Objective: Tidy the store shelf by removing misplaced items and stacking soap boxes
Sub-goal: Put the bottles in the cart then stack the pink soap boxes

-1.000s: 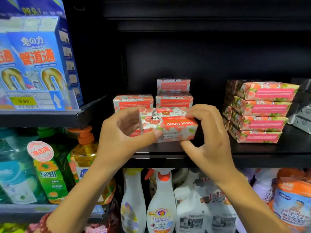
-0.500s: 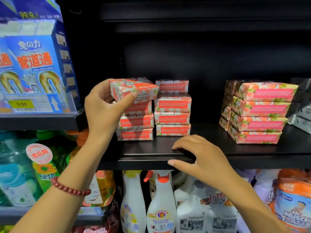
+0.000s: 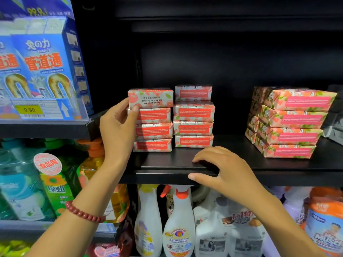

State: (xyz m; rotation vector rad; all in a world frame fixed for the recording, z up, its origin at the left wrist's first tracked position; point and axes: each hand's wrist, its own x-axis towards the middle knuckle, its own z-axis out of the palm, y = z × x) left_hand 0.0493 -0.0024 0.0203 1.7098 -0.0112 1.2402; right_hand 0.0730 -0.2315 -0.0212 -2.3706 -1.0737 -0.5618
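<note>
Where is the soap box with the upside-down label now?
In the head view, the soap box tops the left stack on the black shelf, beside the middle stack; the left hand holds its left end.

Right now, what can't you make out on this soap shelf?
In the head view:
1. Left hand: its fingers reach behind the top soap box it holds and are hidden; only the thumb shows on the front.
2. Small print on the red labels: too small and blurred.
3. Rear boxes of the right stack: hidden by the front ones.
4. Grey packs: cut off by the right edge.
</note>
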